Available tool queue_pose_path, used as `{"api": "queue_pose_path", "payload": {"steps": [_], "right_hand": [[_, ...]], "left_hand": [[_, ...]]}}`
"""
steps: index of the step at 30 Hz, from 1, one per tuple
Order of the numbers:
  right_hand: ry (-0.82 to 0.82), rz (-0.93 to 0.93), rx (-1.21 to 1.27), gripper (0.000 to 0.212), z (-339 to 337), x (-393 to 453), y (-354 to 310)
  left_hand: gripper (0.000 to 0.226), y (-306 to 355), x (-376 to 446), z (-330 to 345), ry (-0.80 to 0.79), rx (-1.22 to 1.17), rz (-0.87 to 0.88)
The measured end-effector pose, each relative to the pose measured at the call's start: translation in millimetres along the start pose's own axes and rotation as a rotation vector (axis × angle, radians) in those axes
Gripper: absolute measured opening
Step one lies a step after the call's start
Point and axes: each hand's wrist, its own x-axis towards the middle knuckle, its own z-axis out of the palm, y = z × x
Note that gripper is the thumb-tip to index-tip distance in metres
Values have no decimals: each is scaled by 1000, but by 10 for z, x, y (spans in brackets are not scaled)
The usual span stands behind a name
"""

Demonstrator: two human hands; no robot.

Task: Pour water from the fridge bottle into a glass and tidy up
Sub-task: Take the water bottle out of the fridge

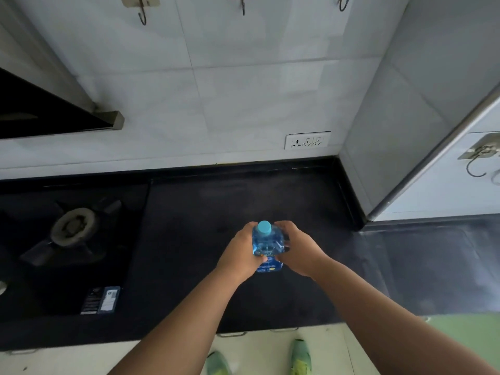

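Both hands clasp a blue water bottle upright over a black counter.

The left hand [241,254] and right hand [296,250] wrap the water bottle [267,246] from either side, fingers curled on its body and hiding most of the label; its light blue cap [264,227] sits on, just above the fingertips. Whether the base touches the counter [205,212] cannot be told. Well to the left of the fingers lies a gas hob [73,231], dim and partly cut off. Beyond, a wall socket [307,140]; the hooks [142,14] are cropped at the top.
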Motion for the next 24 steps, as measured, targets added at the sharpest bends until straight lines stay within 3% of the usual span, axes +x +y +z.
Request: {"api": "queue_pose_path", "payload": {"steps": [10,16,19,24], "right_hand": [[28,78,-121,69,98,-34,4],[-7,68,-234,90,-118,-191,-187],[50,60,-211,85,-349,-346,-366],[229,-9,-117,49,-565,-480,-774]], "left_hand": [[86,13,-22,108,-18,56,-38],[118,132,-76,-157,-207,92,-45],[106,261,-149,-451,-176,118,23],[70,470,-317,-1051,-73,157,130]]}}
